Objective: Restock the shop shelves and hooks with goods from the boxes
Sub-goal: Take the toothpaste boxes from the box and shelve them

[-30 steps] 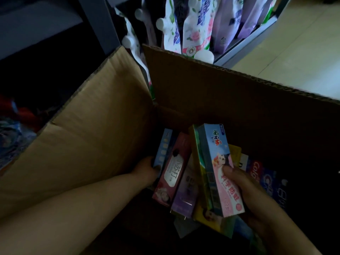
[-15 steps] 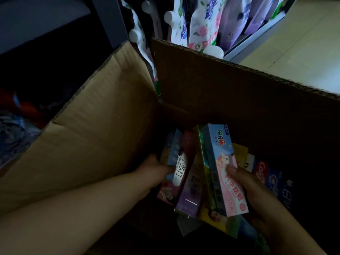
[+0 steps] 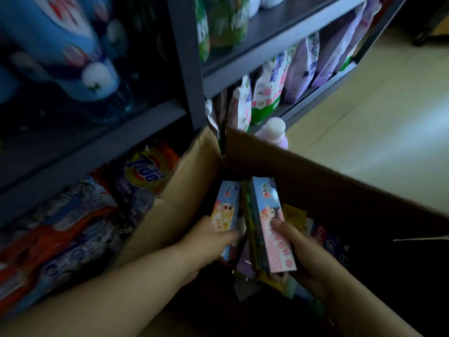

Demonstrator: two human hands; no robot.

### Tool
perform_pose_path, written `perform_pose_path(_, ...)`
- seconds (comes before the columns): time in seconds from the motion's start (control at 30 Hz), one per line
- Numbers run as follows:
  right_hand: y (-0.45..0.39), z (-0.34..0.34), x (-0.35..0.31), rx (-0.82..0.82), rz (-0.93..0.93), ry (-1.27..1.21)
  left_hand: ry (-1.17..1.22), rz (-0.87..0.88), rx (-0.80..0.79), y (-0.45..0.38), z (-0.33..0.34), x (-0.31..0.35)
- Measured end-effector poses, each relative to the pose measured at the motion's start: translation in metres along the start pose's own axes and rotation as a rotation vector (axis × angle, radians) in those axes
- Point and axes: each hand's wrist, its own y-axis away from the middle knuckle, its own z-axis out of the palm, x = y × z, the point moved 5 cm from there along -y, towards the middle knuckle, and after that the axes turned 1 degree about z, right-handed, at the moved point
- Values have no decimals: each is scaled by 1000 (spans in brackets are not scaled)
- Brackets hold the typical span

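Note:
An open cardboard box (image 3: 315, 181) stands on the floor against the shelves, with toothpaste cartons inside. My left hand (image 3: 206, 242) grips a blue and yellow toothpaste carton (image 3: 227, 210), lifted upright over the box. My right hand (image 3: 301, 251) holds a stack of cartons, the front one a blue and pink toothpaste carton (image 3: 269, 222) under my thumb. More cartons, one a red and blue Colgate carton (image 3: 323, 237), lie deeper in the box in the dark.
Dark metal shelves (image 3: 255, 76) rise behind the box, holding detergent refill pouches (image 3: 269, 86). Tide bags (image 3: 145, 171) fill the bottom left shelf. A pink capped bottle (image 3: 274, 130) stands behind the box flap. Pale floor (image 3: 388, 132) stretches to the right.
My head has tipped up, bringing the shelves into view. My left hand has left the purple cartons and lifted a blue and yellow carton out. My right hand keeps its stack.

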Motion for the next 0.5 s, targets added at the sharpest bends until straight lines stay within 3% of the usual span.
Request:
perform_pose_path(0.1, 51, 27, -17, -58, 23, -36, 212, -50, 78, 52, -7, 21)
perform_pose_path(0.37, 243, 108, -78, -106, 61, -5, 449, -125, 136, 241, -50, 104)
perform_pose_path(0.5, 365, 148, -121, -110, -211, 174, 583, -46, 151, 355, -74, 164)
